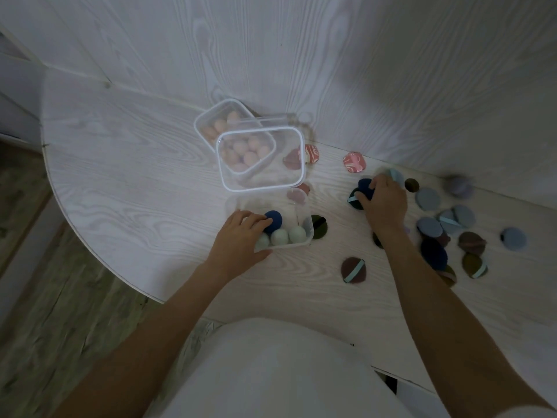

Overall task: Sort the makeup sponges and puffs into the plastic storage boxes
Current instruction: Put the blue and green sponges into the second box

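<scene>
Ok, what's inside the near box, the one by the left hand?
The near box holds a navy sponge, which the left hand is gripping, three pale green sponges and something white behind them. The hand covers the left corner.

A pale wood-grain bench (126,164) is curving round at its left edge; a matching panelled wall (331,55) is rising behind; grey-brown plank floor (45,297) is lying below.
</scene>
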The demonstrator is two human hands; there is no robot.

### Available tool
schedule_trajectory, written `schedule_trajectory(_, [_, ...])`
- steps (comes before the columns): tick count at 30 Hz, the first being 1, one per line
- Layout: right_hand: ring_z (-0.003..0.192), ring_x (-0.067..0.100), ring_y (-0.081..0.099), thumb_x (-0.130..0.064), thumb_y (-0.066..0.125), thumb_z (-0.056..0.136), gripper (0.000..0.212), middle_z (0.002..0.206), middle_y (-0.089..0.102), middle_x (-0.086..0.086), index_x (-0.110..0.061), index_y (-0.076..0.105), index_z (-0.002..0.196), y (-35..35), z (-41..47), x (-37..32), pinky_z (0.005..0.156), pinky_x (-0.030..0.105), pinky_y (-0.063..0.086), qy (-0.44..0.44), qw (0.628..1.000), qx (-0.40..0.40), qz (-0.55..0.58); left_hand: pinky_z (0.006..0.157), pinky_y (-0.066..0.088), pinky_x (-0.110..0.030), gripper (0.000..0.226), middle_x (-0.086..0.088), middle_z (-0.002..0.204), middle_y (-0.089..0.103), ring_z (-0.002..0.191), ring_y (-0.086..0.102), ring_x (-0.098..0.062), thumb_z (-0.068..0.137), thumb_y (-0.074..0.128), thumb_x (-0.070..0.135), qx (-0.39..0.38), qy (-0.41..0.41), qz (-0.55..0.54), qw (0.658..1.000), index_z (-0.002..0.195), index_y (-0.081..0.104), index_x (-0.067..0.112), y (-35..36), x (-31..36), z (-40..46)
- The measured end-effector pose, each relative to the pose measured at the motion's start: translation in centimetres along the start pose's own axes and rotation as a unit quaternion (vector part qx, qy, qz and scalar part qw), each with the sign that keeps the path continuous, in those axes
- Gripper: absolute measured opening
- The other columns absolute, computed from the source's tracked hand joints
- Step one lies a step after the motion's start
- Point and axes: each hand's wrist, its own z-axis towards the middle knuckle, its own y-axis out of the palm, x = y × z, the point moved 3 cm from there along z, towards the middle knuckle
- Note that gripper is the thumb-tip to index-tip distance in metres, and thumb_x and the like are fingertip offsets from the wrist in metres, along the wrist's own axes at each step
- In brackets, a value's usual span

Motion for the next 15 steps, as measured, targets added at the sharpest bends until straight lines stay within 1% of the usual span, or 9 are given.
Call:
schedule_trajectory(3, [0.081, 0.034, 0.056, -0.011, 0.075, 0.074, 0.033, 0.091, 0.061, 0.019, 0.0, 0.054, 0.097, -0.7, -0.1, -0.4, 0.072, 0.041, 0.043, -0.011, 0.999, 0.033, -0.036, 0.094, 0.045, -0.044, 0.063, -0.009, 0.108, 0.066, 0.095, 0.061, -0.03, 0.06, 0.084, 0.035, 0.01, 0.0, 0.012, 1.0, 0.113, 0.064, 0.007, -0.1, 0.2, 0.0])
schedule_trajectory(4, [0.084, 0.035, 0.056, -0.008, 0.074, 0.073, 0.035, 0.094, 0.062, 0.019, 0.0, 0.055, 0.102, -1.1, -0.3, -0.8, 0.074, 0.043, 0.044, -0.029, 0.997, 0.051, -0.047, 0.098, 0.041, -0.047, 0.063, -0.009, 0.108, 0.065, 0.095, 0.061, -0.029, 0.06, 0.085, 0.034, 0.013, -0.003, 0.017, 1.0, 0.113, 0.064, 0.007, -0.1, 0.2, -0.1])
schedule_trajectory(6, [0.095, 0.034, 0.056, -0.012, 0.069, 0.08, 0.043, 0.106, 0.062, 0.015, -0.006, 0.053, 0.119, -2.3, -1.6, -2.5, 0.086, 0.043, 0.042, -0.061, 0.996, 0.064, -0.034, 0.103, 0.035, -0.051, 0.062, -0.009, 0.108, 0.065, 0.096, 0.061, -0.029, 0.061, 0.084, 0.034, 0.019, -0.008, 0.024, 1.0, 0.113, 0.064, 0.008, -0.1, 0.3, -0.3])
schedule_trajectory(8, [0.104, 0.026, 0.054, -0.021, 0.061, 0.086, 0.04, 0.114, 0.062, 0.006, -0.016, 0.052, 0.125, -3.3, -3.3, -5.8, 0.094, 0.039, 0.038, -0.088, 0.994, 0.038, 0.049, 0.104, 0.033, -0.051, 0.059, -0.009, 0.107, 0.064, 0.096, 0.061, -0.029, 0.062, 0.083, 0.034, 0.023, -0.012, 0.031, 0.999, 0.112, 0.065, 0.008, 0.1, 0.5, -0.6])
schedule_trajectory(9, [0.105, 0.022, 0.053, -0.023, 0.06, 0.088, 0.037, 0.115, 0.062, 0.002, -0.019, 0.053, 0.124, -3.7, -4.2, -7.9, 0.094, 0.036, 0.039, -0.106, 0.989, 0.014, 0.104, 0.104, 0.033, -0.052, 0.059, -0.009, 0.106, 0.064, 0.095, 0.061, -0.029, 0.063, 0.083, 0.033, 0.022, -0.013, 0.033, 0.999, 0.113, 0.065, 0.008, 0.1, 0.6, -0.7])
schedule_trajectory(10, [0.103, 0.018, 0.053, -0.021, 0.06, 0.087, 0.034, 0.114, 0.062, 0.001, -0.019, 0.055, 0.121, -3.8, -5.1, -10.0, 0.091, 0.032, 0.042, -0.126, 0.978, -0.017, 0.165, 0.104, 0.034, -0.052, 0.059, -0.009, 0.105, 0.064, 0.096, 0.061, -0.03, 0.063, 0.083, 0.033, 0.022, -0.014, 0.033, 0.999, 0.113, 0.065, 0.008, 0.2, 0.6, -0.9])
schedule_trajectory(12, [0.096, 0.011, 0.053, -0.01, 0.062, 0.084, 0.03, 0.11, 0.06, 0.0, -0.015, 0.059, 0.113, -3.2, -6.6, -13.5, 0.081, 0.02, 0.042, -0.169, 0.947, -0.082, 0.262, 0.104, 0.033, -0.052, 0.059, -0.009, 0.105, 0.064, 0.098, 0.059, -0.031, 0.064, 0.083, 0.033, 0.024, -0.015, 0.035, 0.999, 0.114, 0.064, 0.008, 0.3, 0.6, -1.0])
schedule_trajectory(13, [0.096, 0.01, 0.052, -0.003, 0.062, 0.081, 0.03, 0.11, 0.059, 0.001, -0.013, 0.06, 0.11, -2.6, -7.1, -14.8, 0.079, 0.018, 0.042, -0.198, 0.936, -0.099, 0.274, 0.104, 0.033, -0.052, 0.058, -0.009, 0.105, 0.064, 0.099, 0.058, -0.031, 0.065, 0.082, 0.033, 0.026, -0.014, 0.036, 0.999, 0.115, 0.064, 0.008, 0.3, 0.6, -1.1])
schedule_trajectory(15, [0.097, 0.012, 0.052, 0.006, 0.06, 0.076, 0.033, 0.111, 0.057, 0.005, -0.01, 0.063, 0.104, -1.0, -7.3, -16.2, 0.08, 0.021, 0.044, -0.259, 0.928, -0.113, 0.243, 0.103, 0.035, -0.051, 0.058, -0.007, 0.105, 0.065, 0.1, 0.057, -0.03, 0.066, 0.081, 0.033, 0.029, -0.015, 0.036, 0.999, 0.117, 0.064, 0.01, 0.1, 0.6, -1.3])
